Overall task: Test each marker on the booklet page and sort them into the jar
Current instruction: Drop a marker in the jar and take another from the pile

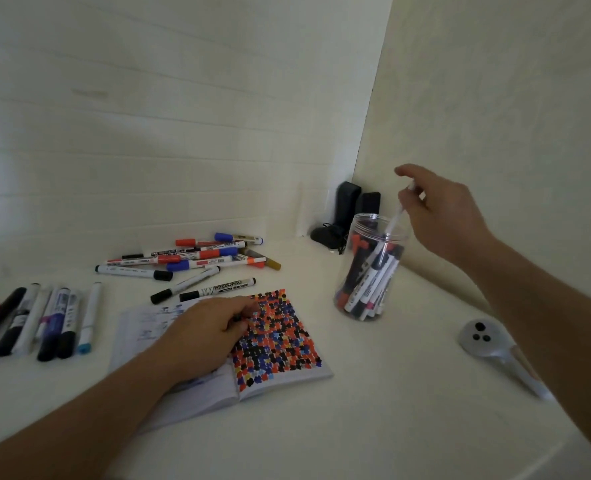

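Note:
A clear plastic jar (356,271) with several markers in it stands right of the open booklet (287,362), whose right page is packed with orange, black and blue dots. My right hand (443,216) hovers just above the jar mouth. A white marker (396,220) slants down into the jar, streaked by motion; my thumb is lifted off its top end. My left hand (200,337) rests on the booklet's left page with its fingers loosely curled at the edge of the dots. A loose pile of markers (197,259) lies behind the booklet.
A row of markers (44,320) lies side by side at the left. A white controller (484,337) lies at the right near my forearm. Dark objects (347,213) stand in the wall corner behind the jar. Walls close off the back and right.

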Available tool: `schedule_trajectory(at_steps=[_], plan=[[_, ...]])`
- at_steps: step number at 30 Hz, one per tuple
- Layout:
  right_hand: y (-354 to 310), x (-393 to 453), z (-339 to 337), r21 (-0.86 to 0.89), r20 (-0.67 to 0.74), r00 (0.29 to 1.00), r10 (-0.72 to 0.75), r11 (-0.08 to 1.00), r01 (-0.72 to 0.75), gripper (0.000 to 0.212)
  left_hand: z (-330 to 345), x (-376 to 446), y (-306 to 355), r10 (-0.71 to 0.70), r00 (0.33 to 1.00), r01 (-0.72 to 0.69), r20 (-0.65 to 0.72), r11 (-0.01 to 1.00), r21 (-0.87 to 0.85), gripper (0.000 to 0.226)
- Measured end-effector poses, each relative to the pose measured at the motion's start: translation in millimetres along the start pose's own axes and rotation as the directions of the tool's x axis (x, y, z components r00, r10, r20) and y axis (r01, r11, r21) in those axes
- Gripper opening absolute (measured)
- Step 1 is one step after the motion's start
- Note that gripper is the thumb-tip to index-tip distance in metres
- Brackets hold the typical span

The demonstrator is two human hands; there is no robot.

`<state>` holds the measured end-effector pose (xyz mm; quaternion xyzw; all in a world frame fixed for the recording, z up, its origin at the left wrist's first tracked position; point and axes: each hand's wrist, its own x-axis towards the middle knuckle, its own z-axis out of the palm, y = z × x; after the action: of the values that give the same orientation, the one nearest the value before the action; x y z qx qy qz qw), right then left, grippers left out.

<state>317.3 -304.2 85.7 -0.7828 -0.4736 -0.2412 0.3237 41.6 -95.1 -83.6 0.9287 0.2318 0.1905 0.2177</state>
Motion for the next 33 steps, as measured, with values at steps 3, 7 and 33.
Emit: schedule_trajectory(at_steps=[3, 7, 33], plan=[[-5, -10, 14, 0.015, 0.168, 0.985, 0.03, 0.999, -0.033, 0.038, 0, 1, 0, -0.001, 1.0, 0.001, 0.008, 1.0, -0.016, 0.039], [-1, -18, 37, -0.157, 0.153, 0.988, 0.008, 0.987, 0.017, 0.013, 0, 1, 1, 0.002, 1.0, -0.002, 0.002, 1.0, -0.023, 0.04], [-92, -109, 158, 0.397, 0.485, 0.841, -0.238, 0.917, 0.03, 0.024, -43, 34, -86, -0.409, 0.888, 0.458, -0.21, 0.833, 0.312, 0.037]])
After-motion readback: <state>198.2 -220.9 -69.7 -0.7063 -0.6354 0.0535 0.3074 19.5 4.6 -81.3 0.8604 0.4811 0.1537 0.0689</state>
